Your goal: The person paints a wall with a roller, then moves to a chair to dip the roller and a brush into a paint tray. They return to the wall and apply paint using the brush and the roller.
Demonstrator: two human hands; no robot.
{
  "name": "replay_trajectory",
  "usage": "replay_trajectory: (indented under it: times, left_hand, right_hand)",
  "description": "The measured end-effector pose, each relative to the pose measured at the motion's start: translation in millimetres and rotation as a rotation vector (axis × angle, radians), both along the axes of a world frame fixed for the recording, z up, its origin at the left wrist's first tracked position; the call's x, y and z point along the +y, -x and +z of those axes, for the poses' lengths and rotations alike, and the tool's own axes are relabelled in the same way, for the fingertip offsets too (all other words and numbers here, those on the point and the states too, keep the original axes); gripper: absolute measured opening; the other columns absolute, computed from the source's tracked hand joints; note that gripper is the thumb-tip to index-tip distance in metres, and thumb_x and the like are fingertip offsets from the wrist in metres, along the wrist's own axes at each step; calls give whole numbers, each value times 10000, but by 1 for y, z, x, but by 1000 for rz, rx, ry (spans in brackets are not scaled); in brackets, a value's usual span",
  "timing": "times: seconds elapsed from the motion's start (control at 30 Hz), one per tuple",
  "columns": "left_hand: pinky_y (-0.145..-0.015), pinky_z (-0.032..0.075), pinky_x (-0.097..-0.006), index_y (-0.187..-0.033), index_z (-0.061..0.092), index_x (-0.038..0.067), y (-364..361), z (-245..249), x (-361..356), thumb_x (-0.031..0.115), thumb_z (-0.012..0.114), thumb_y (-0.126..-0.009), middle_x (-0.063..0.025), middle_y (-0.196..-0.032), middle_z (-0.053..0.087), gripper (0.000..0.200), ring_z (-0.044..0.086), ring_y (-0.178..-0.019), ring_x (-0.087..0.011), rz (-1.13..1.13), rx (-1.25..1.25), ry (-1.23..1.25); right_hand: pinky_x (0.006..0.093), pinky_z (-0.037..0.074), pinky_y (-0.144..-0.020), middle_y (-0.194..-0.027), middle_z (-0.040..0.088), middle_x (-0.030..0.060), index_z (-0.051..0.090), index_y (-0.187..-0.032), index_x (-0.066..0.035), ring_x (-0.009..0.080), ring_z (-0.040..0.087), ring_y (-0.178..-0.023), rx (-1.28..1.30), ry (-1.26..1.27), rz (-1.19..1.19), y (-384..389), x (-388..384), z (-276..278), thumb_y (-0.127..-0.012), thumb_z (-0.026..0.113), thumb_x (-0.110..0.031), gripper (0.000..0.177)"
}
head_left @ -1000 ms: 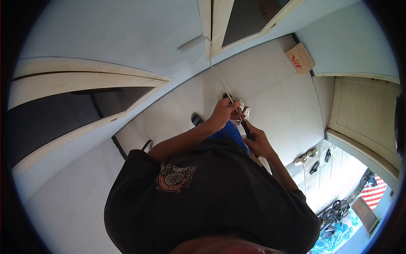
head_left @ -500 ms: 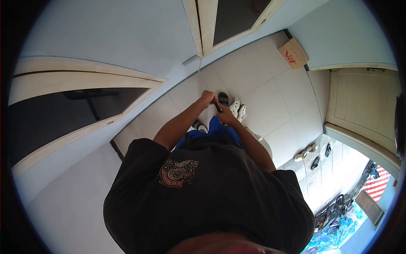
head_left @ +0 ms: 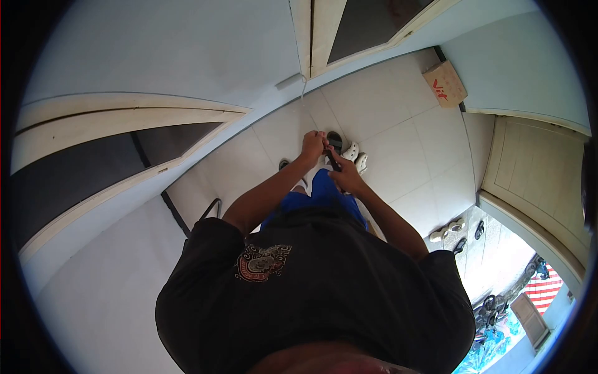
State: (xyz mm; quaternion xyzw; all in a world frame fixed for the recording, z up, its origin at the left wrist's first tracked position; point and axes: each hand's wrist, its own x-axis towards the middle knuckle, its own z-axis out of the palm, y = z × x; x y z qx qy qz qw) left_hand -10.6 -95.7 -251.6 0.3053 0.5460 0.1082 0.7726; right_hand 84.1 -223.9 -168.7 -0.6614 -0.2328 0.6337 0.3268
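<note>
Both of my hands are out in front of my blue shorts, close together. My right hand is closed around a slim black object, too small and dark to identify. My left hand is closed at the far end of that object, its fingers curled and partly hidden. Just beyond the hands, a dark sandal is on the floor beside a pair of white clogs.
Pale tiles cover the floor. A cardboard box stands by the far wall. A thin cord hangs by the wall. More footwear lies outside the doorway, where motorbikes are parked.
The view has shifted, so the box and doorway appear displaced. My hands stay close together at the black object, slightly further right in the picture.
</note>
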Motion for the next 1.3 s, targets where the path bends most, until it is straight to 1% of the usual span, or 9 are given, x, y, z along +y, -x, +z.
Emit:
replay_trajectory:
  times: [0.13, 0.27, 0.5, 0.63, 0.7, 0.77, 0.83, 1.17, 1.3]
  left_hand:
    - [-532, 547, -382, -1004, 545, 18, 8, -150, 30, 167, 435, -1003, -80, -690, 574, 186, 641, -574, -241, -66, 197, 28]
    - [-512, 553, -407, -960, 540, 28, 8, -179, 31, 134, 467, -985, -79, -654, 550, 131, 632, -545, -262, 29, 167, 125]
    - [-741, 587, -399, -1019, 520, -1, 7, 49, -3, 195, 443, -1018, -136, -874, 675, 210, 700, -846, -288, -356, -305, 191]
    - [-753, 582, -417, -1018, 527, 0, 12, 79, -3, 206, 445, -1019, -133, -875, 672, 222, 702, -822, -286, -294, -349, 216]
    - [-749, 578, -408, -1022, 534, 8, 9, 31, 9, 206, 445, -1018, -122, -872, 668, 217, 701, -815, -282, -214, -172, 205]
    - [-773, 579, -413, -1030, 530, 32, 16, -46, 22, 207, 450, -1020, -119, -865, 658, 193, 698, -839, -279, -231, -81, 180]
    - [-783, 577, -430, -1032, 536, 22, 24, -93, 36, 210, 479, -1004, -122, -884, 657, 199, 694, -825, -291, -242, 149, 244]
    - [-756, 584, -414, -1162, 523, -15, 70, 14, 23, 273, 529, -975, -185, -1033, 679, 343, 701, -901, -321, -530, -125, 83]
    - [-743, 582, -366, -1248, 504, -28, 107, 50, 21, 335, 497, -984, -210, -1074, 691, 449, 712, -898, -293, -608, -120, -99]
  right_hand:
    - [292, 419, -412, -572, 541, 55, 275, -1523, -111, 131, 511, -418, 49, -3, -43, 29, 34, -118, -792, 572, -2, 797]
    - [310, 419, -403, -554, 533, 54, 286, -1521, -125, 141, 502, -401, 30, 13, -55, 26, 41, -126, -787, 591, -16, 802]
    - [285, 485, -604, -853, 667, 95, 294, -1525, -132, 86, 573, -587, -110, -260, 117, -26, -63, 16, -838, 589, -13, 757]
    - [280, 476, -542, -749, 638, 74, 277, -1529, -131, 100, 559, -533, -281, -641, 133, -20, -64, 12, -843, 578, 1, 761]
    - [321, 492, -914, -1154, 647, 181, 317, -1503, -81, 199, 646, -1002, -91, -67, 140, -21, -27, 5, -809, 603, -24, 753]
    - [315, 533, -618, -766, 664, 119, 328, -1498, -82, 179, 653, -639, 32, 83, 126, -3, 5, -38, -799, 605, -26, 754]
    - [311, 430, -414, -549, 546, 39, 329, -1502, -117, 147, 520, -405, -83, -38, 37, 30, 11, -106, -795, 602, -25, 763]
    - [274, 407, -419, -582, 486, 11, 368, -1486, -178, 116, 489, -440, 217, 102, -59, 29, -2, 14, -828, 581, -1, 714]
    - [276, 403, -428, -578, 473, 5, 260, -1522, -84, 114, 479, -450, 120, 128, 62, 23, -11, 28, -816, 587, 15, 784]
